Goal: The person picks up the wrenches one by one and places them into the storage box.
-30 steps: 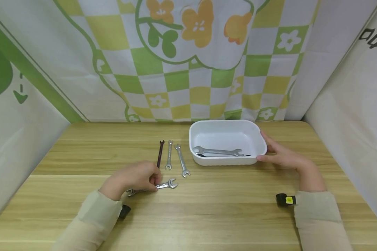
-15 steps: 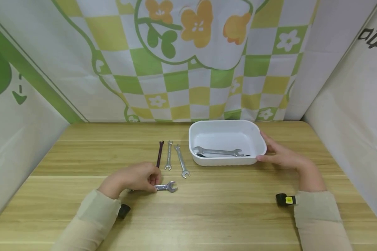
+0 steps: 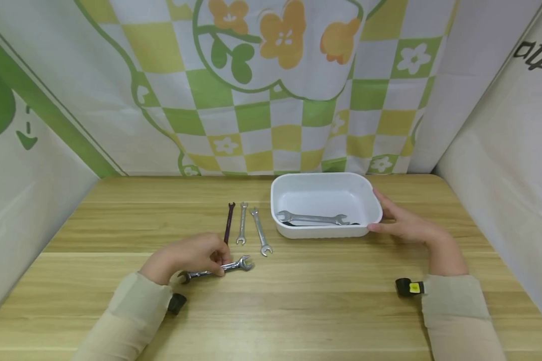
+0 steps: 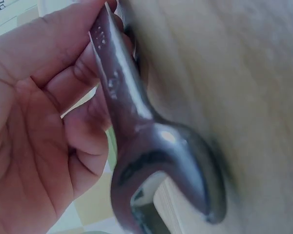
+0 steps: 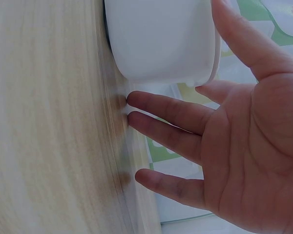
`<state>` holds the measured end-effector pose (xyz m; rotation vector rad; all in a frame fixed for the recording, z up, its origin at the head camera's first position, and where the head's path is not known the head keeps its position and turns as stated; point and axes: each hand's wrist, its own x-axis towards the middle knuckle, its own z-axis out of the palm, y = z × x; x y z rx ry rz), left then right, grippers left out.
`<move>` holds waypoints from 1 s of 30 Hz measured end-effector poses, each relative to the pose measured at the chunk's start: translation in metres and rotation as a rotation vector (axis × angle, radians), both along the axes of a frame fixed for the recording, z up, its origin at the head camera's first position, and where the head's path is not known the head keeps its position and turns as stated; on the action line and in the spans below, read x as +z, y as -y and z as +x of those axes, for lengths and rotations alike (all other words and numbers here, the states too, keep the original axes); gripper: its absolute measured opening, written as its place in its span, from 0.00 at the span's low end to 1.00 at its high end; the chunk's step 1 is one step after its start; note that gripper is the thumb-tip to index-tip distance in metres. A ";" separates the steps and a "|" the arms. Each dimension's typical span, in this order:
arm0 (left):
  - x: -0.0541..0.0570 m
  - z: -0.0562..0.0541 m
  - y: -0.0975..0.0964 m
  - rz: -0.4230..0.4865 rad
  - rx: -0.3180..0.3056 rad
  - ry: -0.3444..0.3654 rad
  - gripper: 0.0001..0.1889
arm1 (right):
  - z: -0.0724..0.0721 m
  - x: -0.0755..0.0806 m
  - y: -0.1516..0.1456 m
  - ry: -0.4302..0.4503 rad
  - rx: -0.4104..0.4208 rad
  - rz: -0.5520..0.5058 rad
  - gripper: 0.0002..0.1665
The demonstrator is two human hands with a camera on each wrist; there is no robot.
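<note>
My left hand (image 3: 194, 254) pinches a large double open-end wrench (image 3: 237, 265) by its middle, low over the wooden table. The left wrist view shows one open end of that wrench (image 4: 158, 151) close up, with the shank running up to the thumb and fingers. Behind the hand lie a dark red wrench (image 3: 229, 220) and two silver wrenches (image 3: 242, 223), roughly side by side. My right hand (image 3: 404, 223) rests at the right end of a white plastic tub (image 3: 375, 220), thumb and index finger touching it. Its other fingers (image 5: 171, 108) stretch out straight, near the table.
Inside the tub lies a large silver wrench (image 3: 313, 218), with dark pieces partly hidden beneath it. A checked, flowered cloth (image 3: 253, 120) hangs behind the table's (image 3: 307, 311) back edge. White side panels (image 3: 506, 150) rise at both sides.
The wrench in my left hand has shifted in its grip, its ends tipping and turning slightly. The right hand and the tub stay almost as they were.
</note>
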<state>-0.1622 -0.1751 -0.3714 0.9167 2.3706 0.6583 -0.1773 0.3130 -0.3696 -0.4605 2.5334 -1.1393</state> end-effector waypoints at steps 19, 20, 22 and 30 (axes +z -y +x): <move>0.006 -0.002 0.001 0.009 0.036 0.035 0.03 | -0.001 -0.003 -0.001 -0.017 0.005 -0.005 0.60; 0.006 -0.002 0.001 0.009 0.035 0.029 0.03 | -0.001 -0.003 -0.001 -0.015 0.003 -0.004 0.60; 0.008 -0.003 0.001 0.009 0.042 0.025 0.03 | -0.001 -0.003 -0.001 -0.012 0.000 -0.002 0.60; 0.015 -0.008 0.001 0.039 0.021 -0.026 0.02 | -0.001 -0.001 0.000 -0.009 0.003 -0.005 0.60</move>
